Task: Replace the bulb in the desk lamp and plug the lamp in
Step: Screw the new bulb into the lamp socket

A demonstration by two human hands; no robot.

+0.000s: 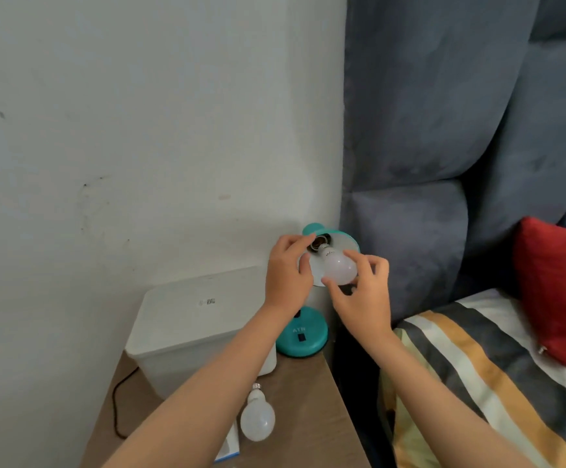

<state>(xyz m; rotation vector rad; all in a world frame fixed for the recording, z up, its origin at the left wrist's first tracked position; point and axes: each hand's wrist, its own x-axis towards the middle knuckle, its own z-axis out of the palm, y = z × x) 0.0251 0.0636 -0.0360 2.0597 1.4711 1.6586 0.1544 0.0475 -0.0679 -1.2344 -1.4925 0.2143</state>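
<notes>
A teal desk lamp stands at the back right of a wooden bedside table (312, 393), its round base (303, 336) by the table edge. Its shade (344, 241) is turned up towards me, white inside. My left hand (286, 276) grips the shade's left rim. My right hand (362, 298) holds a white bulb (339, 266) by its globe, with the metal thread at the mouth of the socket (318, 244). A second white bulb (258, 418) lies loose on the table near the front.
A white plastic box (193, 332) sits left of the lamp base against the wall. A black cord (117, 407) hangs at the table's left. A blue-and-white carton (231, 447) lies under my left forearm. A bed with striped cover (477, 376), red pillow (558, 292) and grey headboard (443, 130) lies right.
</notes>
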